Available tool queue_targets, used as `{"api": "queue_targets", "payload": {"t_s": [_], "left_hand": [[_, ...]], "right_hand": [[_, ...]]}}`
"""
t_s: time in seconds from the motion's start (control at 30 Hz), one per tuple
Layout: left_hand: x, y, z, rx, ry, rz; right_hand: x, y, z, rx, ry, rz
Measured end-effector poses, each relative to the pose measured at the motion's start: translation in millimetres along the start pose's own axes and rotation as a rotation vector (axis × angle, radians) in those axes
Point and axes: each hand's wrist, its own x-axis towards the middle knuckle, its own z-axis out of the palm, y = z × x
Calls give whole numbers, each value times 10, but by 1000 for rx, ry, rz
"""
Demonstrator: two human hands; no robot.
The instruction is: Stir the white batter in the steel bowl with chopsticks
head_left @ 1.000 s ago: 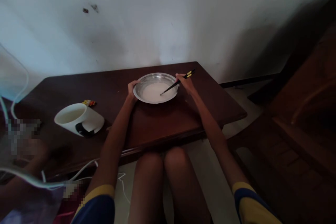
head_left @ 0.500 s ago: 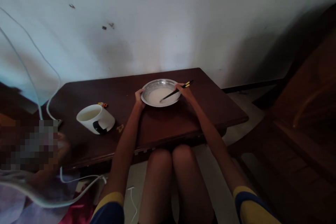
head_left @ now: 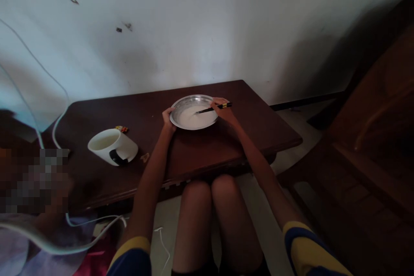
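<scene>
A shallow metal bowl (head_left: 194, 128) stands on the dark wooden table and holds a pale, milky liquid (head_left: 189, 117). My left hand (head_left: 168, 117) grips the bowl's left rim, thumb on top and the fingers mostly hidden beneath. At the right side of the bowl, my right hand (head_left: 223, 111) is closed around black chopsticks (head_left: 207, 110) with gold bands near their upper ends. Their tips dip into the liquid near the middle of the bowl.
A white mug (head_left: 111, 146) with a black handle stands left of my left forearm, near a small colourful wrapper (head_left: 122, 129). Another person sits at the far left beside white cables (head_left: 61, 123). A wooden chair (head_left: 355, 168) is on the right; a wall rises behind the table (head_left: 207, 159).
The chopsticks have swung to a flatter angle, their upper ends lower and their tips higher in the liquid. My left hand keeps its hold on the bowl. The whole view has shifted slightly.
</scene>
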Motion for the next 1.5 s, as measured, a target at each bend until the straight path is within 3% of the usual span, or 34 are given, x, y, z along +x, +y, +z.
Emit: {"api": "queue_targets", "payload": {"t_s": [0.1,0.17,0.3,0.4,0.5,0.6,0.7,0.87,0.97,1.07,1.17,1.27,1.5], "left_hand": [[9,2,-3,13,-1,-5],[3,8,0,22,-5,-14],[-36,26,15,29,-12,-6],[-69,44,25,28,0,0],[-87,61,30,54,13,-3],[-89,65,34,75,23,2],[-84,60,38,63,24,0],[-77,56,37,38,9,-6],[-89,63,42,35,11,-7],[-125,76,60,13,6,-25],[-169,91,84,-9,-1,-38],[-193,100,102,-15,31,-56],[-160,94,89,80,42,-17]], "right_hand": [[30,34,-120,4,82,98],[19,29,-168,76,35,127],[-56,-78,-54,108,-133,29],[-58,-127,-34,30,-55,28],[-22,-123,-160,21,44,82],[-31,-151,-187,56,-35,64],[-74,-203,-57,55,-128,17],[-49,-149,-95,9,-7,59],[-36,-112,-185,45,-60,62],[-61,-135,-119,71,-136,23],[-61,-138,-64,43,-72,15],[-29,-98,-138,25,2,61],[-83,-158,-68,65,-162,-13]]}}
